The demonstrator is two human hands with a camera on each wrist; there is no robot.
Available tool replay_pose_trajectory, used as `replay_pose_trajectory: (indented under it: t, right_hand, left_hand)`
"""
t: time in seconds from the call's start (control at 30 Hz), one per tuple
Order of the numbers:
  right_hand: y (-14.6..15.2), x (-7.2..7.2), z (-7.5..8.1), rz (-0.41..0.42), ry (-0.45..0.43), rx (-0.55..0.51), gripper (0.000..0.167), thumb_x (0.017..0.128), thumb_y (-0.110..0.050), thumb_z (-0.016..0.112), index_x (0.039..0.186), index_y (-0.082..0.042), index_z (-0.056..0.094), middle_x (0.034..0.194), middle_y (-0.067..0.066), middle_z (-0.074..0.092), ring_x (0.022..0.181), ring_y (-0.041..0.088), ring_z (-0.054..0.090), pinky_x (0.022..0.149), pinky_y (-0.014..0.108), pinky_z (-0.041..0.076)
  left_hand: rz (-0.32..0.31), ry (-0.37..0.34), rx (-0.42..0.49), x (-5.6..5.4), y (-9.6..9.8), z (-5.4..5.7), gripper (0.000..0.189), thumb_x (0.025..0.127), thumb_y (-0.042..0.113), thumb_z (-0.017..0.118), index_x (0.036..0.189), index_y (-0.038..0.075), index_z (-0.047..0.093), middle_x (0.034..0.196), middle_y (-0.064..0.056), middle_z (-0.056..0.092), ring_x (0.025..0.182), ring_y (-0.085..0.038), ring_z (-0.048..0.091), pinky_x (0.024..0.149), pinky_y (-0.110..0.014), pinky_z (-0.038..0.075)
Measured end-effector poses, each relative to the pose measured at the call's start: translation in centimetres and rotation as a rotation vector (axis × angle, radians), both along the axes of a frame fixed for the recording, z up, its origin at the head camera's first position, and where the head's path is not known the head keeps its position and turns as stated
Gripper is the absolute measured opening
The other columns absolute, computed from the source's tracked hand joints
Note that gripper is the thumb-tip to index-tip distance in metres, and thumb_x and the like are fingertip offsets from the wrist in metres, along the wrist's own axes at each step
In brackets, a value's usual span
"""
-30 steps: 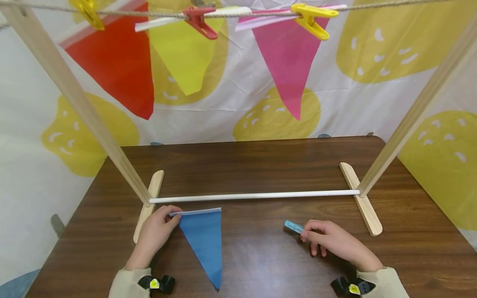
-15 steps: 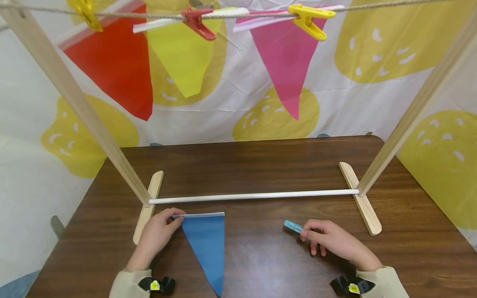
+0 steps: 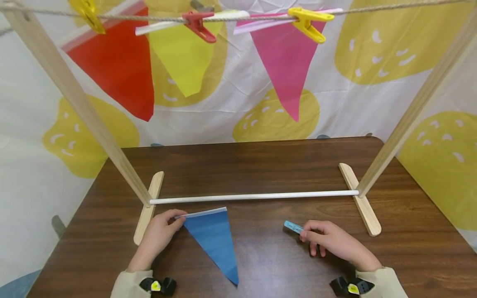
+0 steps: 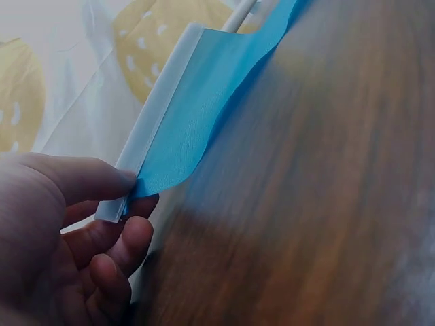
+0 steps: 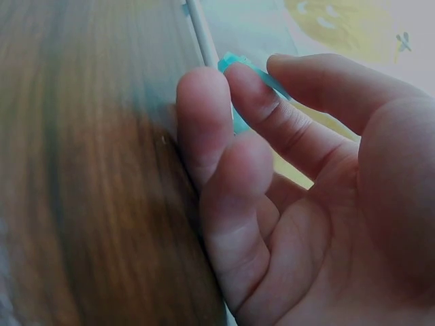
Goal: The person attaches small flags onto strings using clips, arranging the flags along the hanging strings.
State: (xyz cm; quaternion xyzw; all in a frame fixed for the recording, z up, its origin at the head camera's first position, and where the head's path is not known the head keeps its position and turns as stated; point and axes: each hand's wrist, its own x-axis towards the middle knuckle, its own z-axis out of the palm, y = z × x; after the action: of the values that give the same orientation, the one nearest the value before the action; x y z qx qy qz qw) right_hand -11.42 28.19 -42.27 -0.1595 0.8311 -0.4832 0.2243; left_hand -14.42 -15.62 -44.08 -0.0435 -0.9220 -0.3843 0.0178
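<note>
My left hand [image 3: 160, 234] pinches a blue triangular pennant [image 3: 214, 240] by the left end of its white top strip. In the left wrist view the thumb lies over that strip [image 4: 160, 102] with fingers behind, and the cloth hangs off it in a wave. The pennant's point angles down to the right, over the table. Off to the right, my right hand [image 3: 331, 240] pinches a small light blue clothespin [image 3: 293, 226] between thumb and index finger. In the right wrist view most of the clothespin [image 5: 231, 60] is hidden behind the fingertips.
A twine line [image 3: 261, 18] crosses the top between two wooden posts. Red [image 3: 123, 66], yellow [image 3: 184, 58] and pink [image 3: 285, 62] pennants hang there with clothespins. A white rod [image 3: 257, 196] joins the stand's feet on the brown table [image 3: 253, 165].
The pennant first slid slightly right and toward me. Then its free corner rose and its point swung to the right. The right hand has stayed in place.
</note>
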Motion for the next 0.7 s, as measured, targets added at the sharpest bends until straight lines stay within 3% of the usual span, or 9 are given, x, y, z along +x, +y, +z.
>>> replay_pose_trajectory:
  t: [0.23, 0.43, 0.57, 0.7]
  right_hand:
    - [0.4, 0.3, 0.0, -0.022, -0.018, -0.018, 0.026, 0.091, -0.031, 0.049, 0.090, -0.008, 0.059, 0.062, 0.007, 0.058, 0.057, 0.021, 0.058, 0.045, 0.033, 0.046]
    - [0.7, 0.3, 0.0, -0.037, -0.021, -0.031, 0.027, 0.091, -0.032, 0.048, 0.090, -0.007, 0.060, 0.062, 0.008, 0.059, 0.057, 0.022, 0.059, 0.044, 0.033, 0.046]
    - [0.7, 0.2, -0.1, -0.025, -0.008, -0.034, 0.027, 0.092, -0.031, 0.048, 0.090, -0.008, 0.061, 0.063, 0.008, 0.059, 0.057, 0.021, 0.058, 0.044, 0.033, 0.046]
    - [0.4, 0.1, -0.3, -0.003, -0.013, -0.034, 0.028, 0.092, -0.033, 0.047, 0.091, -0.010, 0.062, 0.067, 0.009, 0.060, 0.059, 0.022, 0.058, 0.045, 0.033, 0.046]
  left_hand:
    - [0.000, -0.017, 0.075, -0.3, 0.6, -0.5, 0.013, 0.087, 0.022, 0.059, 0.097, 0.018, 0.065, 0.077, 0.004, 0.061, 0.062, -0.010, 0.054, 0.058, -0.028, 0.041]
    - [-0.003, 0.069, 0.073, -0.4, 1.1, -0.6, 0.011, 0.085, 0.024, 0.061, 0.094, 0.020, 0.066, 0.080, 0.007, 0.058, 0.068, -0.008, 0.053, 0.064, -0.028, 0.041]
    - [0.009, 0.077, 0.102, -0.2, 1.0, -0.5, 0.013, 0.085, 0.026, 0.061, 0.094, 0.019, 0.067, 0.090, 0.006, 0.055, 0.073, -0.011, 0.051, 0.058, -0.027, 0.046]
    - [0.035, 0.044, 0.128, 0.1, 0.7, -0.3, 0.014, 0.086, 0.025, 0.059, 0.095, 0.018, 0.067, 0.090, 0.004, 0.054, 0.063, -0.014, 0.050, 0.048, -0.026, 0.045]
